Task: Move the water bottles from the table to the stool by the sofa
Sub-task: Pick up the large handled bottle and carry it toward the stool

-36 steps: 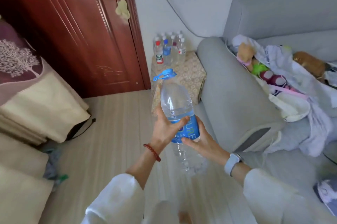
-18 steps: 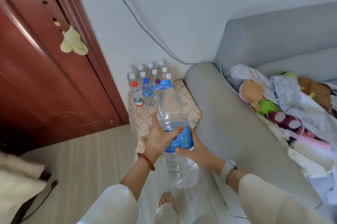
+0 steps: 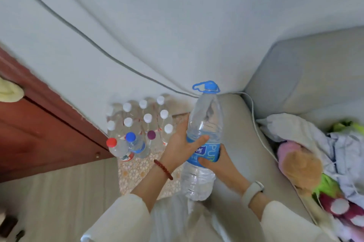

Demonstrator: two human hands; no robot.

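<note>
Large bottle (image 3: 202,139): frame centre, above stool (image 3: 137,168); long axis near vertical, blue cap up.
Left hand (image 3: 180,146): fingers wrapped around blue label.
Right hand (image 3: 218,163): fingers curled on label's lower edge.
Small bottles (image 3: 141,123): upright, clustered on stool.

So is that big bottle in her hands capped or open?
Capped: the big bottle, held upright by the left hand and right hand, has its blue cap on.

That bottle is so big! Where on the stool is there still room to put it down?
The stool's near part is bare, between the red-capped bottle and the sofa arm. The far part by the wall is crowded with small bottles. Both hands, left and right, hold the big bottle above the free side.
</note>
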